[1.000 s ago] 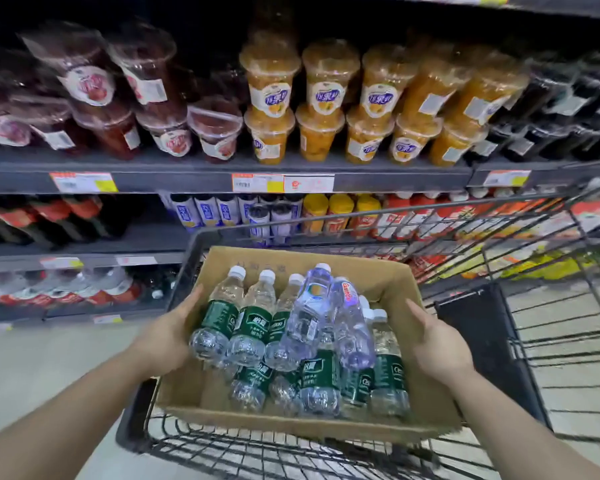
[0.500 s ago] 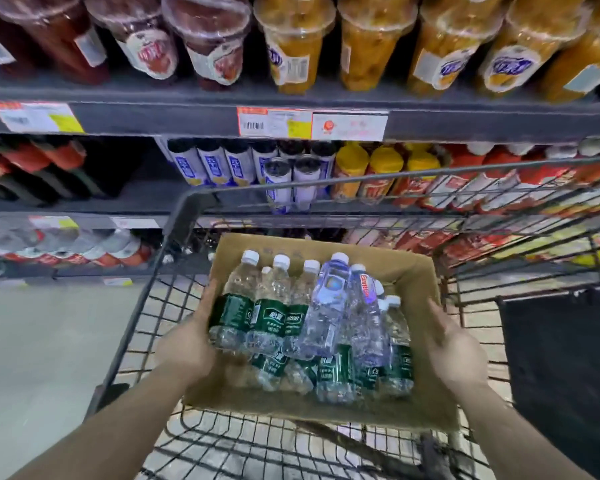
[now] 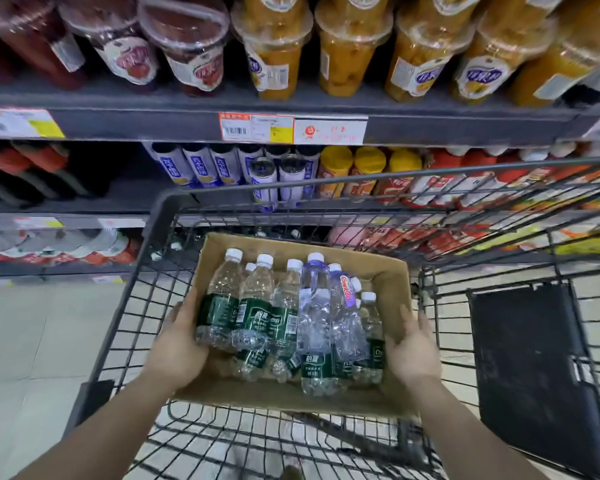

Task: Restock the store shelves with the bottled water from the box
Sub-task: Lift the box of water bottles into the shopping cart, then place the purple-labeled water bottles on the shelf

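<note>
You stand in a shop aisle with a pale tiled floor [image 3: 25,341], facing dark grey metal shelves [image 3: 153,105] that carry paper price tags [image 3: 257,128] along their front edges. The top shelf holds clear plastic cups of dark red fruit [image 3: 184,53], three in view, and clear cups of yellow fruit [image 3: 347,60], at least five. Below stand blue-and-white cans [image 3: 201,166] and three yellow-lidded jars [image 3: 368,171].

In front of you is a black wire shopping trolley [image 3: 160,216], and inside its basket sits an open brown cardboard box [image 3: 388,282]. The box holds small clear water bottles with white caps: about seven with dark green labels [image 3: 253,317] and two with purple-tinted labels [image 3: 314,306], lying heaped against each other.

Your left hand [image 3: 177,344] grips the box's left wall, thumb inside. Your right hand [image 3: 413,351] grips the right wall likewise.
</note>
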Action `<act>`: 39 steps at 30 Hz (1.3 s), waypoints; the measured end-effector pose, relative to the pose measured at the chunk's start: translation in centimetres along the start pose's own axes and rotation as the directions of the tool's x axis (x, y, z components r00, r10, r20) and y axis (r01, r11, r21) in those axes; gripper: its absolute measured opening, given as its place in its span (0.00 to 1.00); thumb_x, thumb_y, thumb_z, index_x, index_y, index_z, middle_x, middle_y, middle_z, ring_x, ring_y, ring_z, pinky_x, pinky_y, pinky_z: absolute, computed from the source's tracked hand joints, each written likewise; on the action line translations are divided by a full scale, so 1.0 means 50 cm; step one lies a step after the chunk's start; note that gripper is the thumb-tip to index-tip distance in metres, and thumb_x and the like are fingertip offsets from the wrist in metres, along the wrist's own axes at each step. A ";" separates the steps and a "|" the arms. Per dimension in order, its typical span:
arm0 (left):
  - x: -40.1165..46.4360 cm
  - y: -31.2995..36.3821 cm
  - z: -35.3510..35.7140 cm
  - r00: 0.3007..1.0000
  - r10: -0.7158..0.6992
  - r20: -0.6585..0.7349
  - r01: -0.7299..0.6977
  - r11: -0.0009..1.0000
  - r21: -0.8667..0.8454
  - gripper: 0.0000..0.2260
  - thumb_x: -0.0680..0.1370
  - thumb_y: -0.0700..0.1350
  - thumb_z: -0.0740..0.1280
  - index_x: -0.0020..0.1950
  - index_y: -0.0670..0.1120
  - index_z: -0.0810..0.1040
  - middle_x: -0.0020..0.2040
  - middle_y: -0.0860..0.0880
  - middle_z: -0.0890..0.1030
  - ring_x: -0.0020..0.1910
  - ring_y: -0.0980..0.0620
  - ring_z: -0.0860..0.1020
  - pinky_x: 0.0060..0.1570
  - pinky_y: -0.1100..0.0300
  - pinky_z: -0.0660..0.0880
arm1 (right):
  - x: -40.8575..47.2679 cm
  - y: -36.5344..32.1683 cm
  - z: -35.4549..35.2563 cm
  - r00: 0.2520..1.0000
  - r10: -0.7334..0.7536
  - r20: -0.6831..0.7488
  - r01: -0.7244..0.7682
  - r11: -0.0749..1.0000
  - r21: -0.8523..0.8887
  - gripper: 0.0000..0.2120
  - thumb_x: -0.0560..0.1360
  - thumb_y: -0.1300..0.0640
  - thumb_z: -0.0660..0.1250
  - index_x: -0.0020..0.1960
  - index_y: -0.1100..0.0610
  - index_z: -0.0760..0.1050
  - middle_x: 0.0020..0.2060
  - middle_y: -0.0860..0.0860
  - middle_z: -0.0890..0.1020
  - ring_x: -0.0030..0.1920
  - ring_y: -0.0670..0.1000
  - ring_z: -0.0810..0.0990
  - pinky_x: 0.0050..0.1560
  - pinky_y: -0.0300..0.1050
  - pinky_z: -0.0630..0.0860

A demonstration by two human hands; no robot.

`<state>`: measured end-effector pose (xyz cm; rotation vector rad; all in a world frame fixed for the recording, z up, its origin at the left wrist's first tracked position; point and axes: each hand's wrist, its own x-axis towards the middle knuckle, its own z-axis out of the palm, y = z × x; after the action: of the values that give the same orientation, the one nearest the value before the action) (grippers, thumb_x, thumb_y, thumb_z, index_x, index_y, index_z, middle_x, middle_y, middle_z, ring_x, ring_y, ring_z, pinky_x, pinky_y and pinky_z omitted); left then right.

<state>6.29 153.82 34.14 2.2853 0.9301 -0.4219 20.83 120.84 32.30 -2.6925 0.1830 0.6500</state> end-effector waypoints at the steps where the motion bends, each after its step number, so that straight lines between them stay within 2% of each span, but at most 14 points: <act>1: -0.004 0.011 -0.003 0.999 0.006 -0.039 -0.007 1.000 -0.029 0.44 0.71 0.40 0.70 0.78 0.61 0.49 0.73 0.43 0.69 0.65 0.39 0.75 0.63 0.43 0.74 | -0.009 -0.014 -0.001 0.998 -0.013 -0.058 0.013 1.000 0.002 0.30 0.77 0.55 0.68 0.76 0.51 0.62 0.76 0.57 0.62 0.74 0.57 0.64 0.71 0.47 0.64; 3: -0.014 0.038 -0.002 0.990 0.035 -0.133 -0.039 0.999 -0.024 0.38 0.71 0.39 0.70 0.78 0.51 0.58 0.71 0.40 0.71 0.66 0.38 0.73 0.65 0.45 0.72 | -0.023 -0.044 -0.001 0.990 -0.058 -0.128 0.062 0.998 0.031 0.28 0.77 0.54 0.67 0.75 0.53 0.65 0.75 0.57 0.65 0.74 0.58 0.63 0.73 0.49 0.60; 5: -0.024 0.078 0.001 0.978 0.092 -0.185 -0.093 0.996 0.005 0.34 0.72 0.39 0.70 0.76 0.44 0.63 0.69 0.39 0.73 0.65 0.38 0.73 0.67 0.46 0.70 | -0.033 -0.068 0.004 0.992 -0.093 -0.083 0.101 0.990 0.098 0.27 0.77 0.53 0.66 0.74 0.54 0.66 0.71 0.56 0.70 0.71 0.57 0.67 0.73 0.51 0.63; 8: -0.033 0.145 0.014 0.979 0.154 -0.136 -0.160 0.987 -0.033 0.32 0.76 0.43 0.69 0.77 0.46 0.61 0.71 0.42 0.72 0.69 0.43 0.70 0.71 0.48 0.67 | -0.038 -0.096 0.012 0.996 -0.086 0.008 0.082 0.975 0.207 0.28 0.77 0.50 0.67 0.75 0.54 0.65 0.69 0.55 0.72 0.69 0.56 0.70 0.71 0.52 0.66; 11: -0.030 0.198 0.042 0.985 0.173 -0.024 -0.175 0.980 -0.096 0.32 0.78 0.49 0.68 0.79 0.50 0.58 0.73 0.45 0.69 0.71 0.45 0.67 0.72 0.49 0.66 | -0.040 -0.118 0.021 0.995 -0.097 0.021 0.089 0.966 0.243 0.30 0.76 0.48 0.68 0.75 0.52 0.64 0.68 0.55 0.72 0.68 0.56 0.70 0.69 0.53 0.68; 15: -0.017 0.243 0.091 0.980 0.084 0.178 -0.056 0.986 -0.159 0.35 0.78 0.57 0.66 0.80 0.53 0.54 0.78 0.45 0.63 0.74 0.44 0.66 0.71 0.49 0.67 | -0.030 -0.124 0.036 0.996 -0.012 0.092 -0.004 0.986 0.169 0.34 0.75 0.45 0.69 0.76 0.52 0.61 0.70 0.55 0.70 0.70 0.57 0.68 0.67 0.52 0.67; 19: 0.000 0.283 0.140 0.953 -0.016 0.303 0.103 0.956 -0.275 0.39 0.73 0.61 0.71 0.78 0.49 0.58 0.75 0.46 0.68 0.70 0.45 0.71 0.66 0.53 0.72 | -0.011 -0.104 0.057 0.975 0.056 0.215 -0.093 0.982 0.164 0.38 0.70 0.42 0.71 0.75 0.51 0.60 0.66 0.54 0.76 0.64 0.58 0.75 0.62 0.51 0.74; 22: 0.008 0.299 0.166 0.949 -0.082 0.303 0.162 0.955 -0.250 0.37 0.70 0.61 0.74 0.73 0.47 0.65 0.68 0.46 0.74 0.63 0.45 0.77 0.56 0.58 0.75 | 0.001 -0.102 0.061 0.959 0.039 0.281 -0.112 0.962 0.250 0.33 0.72 0.49 0.71 0.73 0.52 0.63 0.61 0.52 0.80 0.58 0.56 0.80 0.56 0.47 0.75; 26: 0.013 0.294 0.170 0.953 -0.104 0.284 0.192 0.934 -0.300 0.37 0.65 0.58 0.78 0.70 0.47 0.70 0.62 0.46 0.79 0.56 0.46 0.81 0.55 0.51 0.79 | 0.007 -0.102 0.050 0.943 -0.001 0.333 -0.102 0.951 0.292 0.23 0.71 0.50 0.72 0.64 0.51 0.72 0.52 0.50 0.82 0.47 0.52 0.81 0.46 0.46 0.77; 28: 0.010 0.289 0.157 0.938 -0.103 0.331 0.231 0.898 -0.374 0.37 0.67 0.53 0.79 0.72 0.47 0.69 0.64 0.46 0.79 0.57 0.47 0.80 0.58 0.55 0.78 | 0.002 -0.096 0.039 0.925 0.011 0.379 -0.173 0.901 0.397 0.29 0.66 0.49 0.75 0.65 0.53 0.74 0.49 0.51 0.84 0.45 0.52 0.83 0.47 0.50 0.81; 31: 0.001 0.274 0.136 0.872 -0.122 0.473 0.364 0.809 -0.461 0.46 0.67 0.51 0.80 0.78 0.44 0.58 0.69 0.42 0.75 0.64 0.43 0.77 0.65 0.50 0.74 | -0.015 -0.087 0.016 0.882 0.009 0.471 -0.285 0.806 0.519 0.39 0.68 0.51 0.77 0.74 0.56 0.65 0.58 0.56 0.81 0.53 0.53 0.81 0.60 0.57 0.77; 33: -0.017 0.260 0.108 0.823 -0.088 0.561 0.436 0.731 -0.524 0.48 0.65 0.51 0.80 0.78 0.44 0.58 0.66 0.41 0.77 0.62 0.43 0.79 0.66 0.46 0.72 | -0.036 -0.084 -0.005 0.845 -0.030 0.534 -0.325 0.764 0.558 0.38 0.69 0.52 0.77 0.74 0.55 0.65 0.60 0.54 0.80 0.57 0.54 0.80 0.63 0.59 0.75; 36: -0.051 0.239 0.062 0.783 -0.012 0.622 0.514 0.576 -0.635 0.44 0.63 0.46 0.81 0.75 0.48 0.63 0.58 0.47 0.82 0.53 0.49 0.81 0.62 0.45 0.75 | -0.076 -0.094 -0.046 0.775 -0.125 0.620 -0.366 0.711 0.600 0.31 0.69 0.54 0.76 0.69 0.52 0.70 0.48 0.48 0.84 0.53 0.54 0.82 0.59 0.57 0.77; 39: -0.089 0.229 -0.003 0.764 0.081 0.641 0.538 0.469 -0.701 0.33 0.70 0.40 0.76 0.72 0.51 0.68 0.56 0.49 0.83 0.51 0.51 0.83 0.48 0.51 0.80 | -0.123 -0.130 -0.091 0.736 -0.231 0.636 -0.362 0.659 0.659 0.25 0.73 0.60 0.73 0.66 0.47 0.71 0.49 0.46 0.84 0.54 0.49 0.80 0.52 0.46 0.77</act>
<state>11.34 145.33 41.40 0.9464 0.8393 -0.5839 18.64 125.39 40.95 -1.5026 0.2844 1.2198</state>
